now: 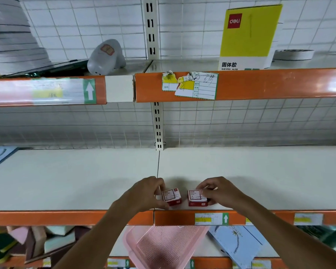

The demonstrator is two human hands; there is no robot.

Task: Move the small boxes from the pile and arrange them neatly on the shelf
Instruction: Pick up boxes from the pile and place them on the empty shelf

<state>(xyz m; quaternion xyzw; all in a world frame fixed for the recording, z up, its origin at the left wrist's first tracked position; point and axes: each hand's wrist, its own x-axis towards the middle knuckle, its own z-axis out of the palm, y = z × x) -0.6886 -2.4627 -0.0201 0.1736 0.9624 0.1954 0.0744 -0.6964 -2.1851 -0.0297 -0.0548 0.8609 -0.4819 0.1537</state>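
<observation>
On the cream middle shelf [66, 181], close to its orange front edge, two small red-and-white boxes sit side by side with a narrow gap between them. Someone's left hand [145, 193] curls around the left box [171, 197], fingers over its far side and thumb down at the near corner, and that box sits slightly turned. Their right hand [219, 191] pinches the right box [197, 198] from its right end, fingertips on the white printed top. Both boxes rest on the shelf surface, just right of the seam where two shelf panels meet. Up above, another shelf carries a tall yellow Deli glue-stick carton [248, 35] on the right, a grey rounded device [105, 57] lying on its side, and a stack of white tape rolls [14, 35] at the far left. Below the hands, a pink mesh basket [163, 247] sits tilted on the lower shelf, with coloured sponges [27, 243] to its left and a pale blue folder [239, 247] to its right.
</observation>
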